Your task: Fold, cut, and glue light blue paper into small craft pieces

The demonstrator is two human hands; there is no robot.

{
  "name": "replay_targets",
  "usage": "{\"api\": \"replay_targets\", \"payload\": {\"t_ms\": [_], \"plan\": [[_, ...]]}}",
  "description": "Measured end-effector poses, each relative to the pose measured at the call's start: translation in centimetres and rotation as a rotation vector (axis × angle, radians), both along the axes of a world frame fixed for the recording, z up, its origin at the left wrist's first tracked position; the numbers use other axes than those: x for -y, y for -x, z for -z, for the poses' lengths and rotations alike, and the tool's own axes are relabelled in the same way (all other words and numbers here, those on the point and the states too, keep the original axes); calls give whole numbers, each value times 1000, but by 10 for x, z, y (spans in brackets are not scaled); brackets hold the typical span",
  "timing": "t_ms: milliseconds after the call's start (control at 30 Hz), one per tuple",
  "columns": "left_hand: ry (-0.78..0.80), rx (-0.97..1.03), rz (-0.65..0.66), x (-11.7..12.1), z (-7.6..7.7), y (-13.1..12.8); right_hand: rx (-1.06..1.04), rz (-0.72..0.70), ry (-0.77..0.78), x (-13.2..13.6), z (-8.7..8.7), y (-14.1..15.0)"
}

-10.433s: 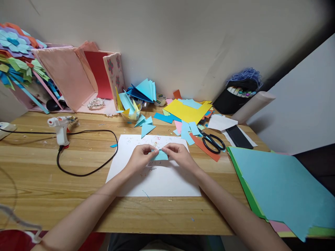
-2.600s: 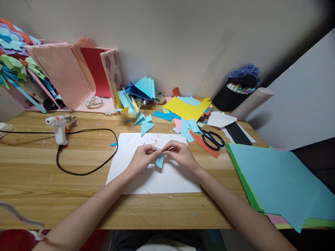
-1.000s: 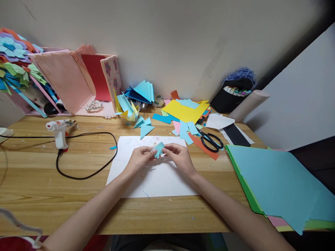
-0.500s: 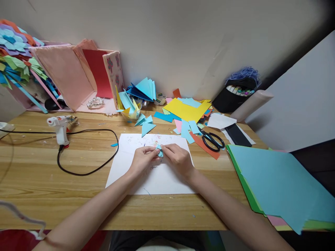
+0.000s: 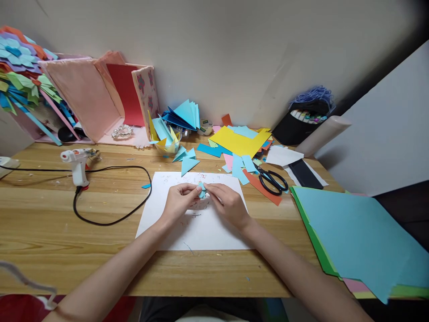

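Observation:
A small folded light-blue paper piece (image 5: 201, 189) is pinched between my left hand (image 5: 179, 202) and my right hand (image 5: 227, 202). Both hands have their fingers closed on it, and only a little of the paper shows between the fingertips. They hover just over a white sheet (image 5: 197, 226) that lies on the wooden table (image 5: 67, 241). Light-blue paper triangles (image 5: 187, 162) lie just beyond the white sheet.
A white glue gun (image 5: 77, 162) with a looping black cord (image 5: 110, 219) lies at the left. Black scissors (image 5: 272, 180) and coloured paper scraps (image 5: 239, 142) are at the back right. A stack of large coloured sheets (image 5: 358, 237) overhangs the right edge. Pink boxes (image 5: 87, 96) stand against the wall.
The blue paper went from a flat strip to a small folded bundle. Over the last second my hands drew closer together and now cover most of it.

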State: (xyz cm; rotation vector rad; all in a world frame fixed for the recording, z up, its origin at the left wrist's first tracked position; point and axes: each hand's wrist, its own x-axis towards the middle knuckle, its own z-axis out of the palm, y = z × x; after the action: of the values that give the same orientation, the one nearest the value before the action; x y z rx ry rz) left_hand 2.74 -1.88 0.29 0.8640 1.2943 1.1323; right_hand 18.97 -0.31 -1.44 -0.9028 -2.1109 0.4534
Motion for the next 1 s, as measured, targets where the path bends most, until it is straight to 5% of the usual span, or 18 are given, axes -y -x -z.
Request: {"api": "replay_targets", "payload": {"t_ms": [167, 267, 700, 1000], "plan": [[-115, -121, 55, 3, -2, -3, -377, 39, 573, -3, -6, 0], [-177, -157, 90, 5, 0, -4, -426, 36, 715, -5, -7, 0], [-328, -303, 148, 6, 10, -5, -459, 36, 710, 1, -2, 4], [-338, -423, 172, 3, 13, -5, -366, 45, 557, 3, -4, 5]]}}
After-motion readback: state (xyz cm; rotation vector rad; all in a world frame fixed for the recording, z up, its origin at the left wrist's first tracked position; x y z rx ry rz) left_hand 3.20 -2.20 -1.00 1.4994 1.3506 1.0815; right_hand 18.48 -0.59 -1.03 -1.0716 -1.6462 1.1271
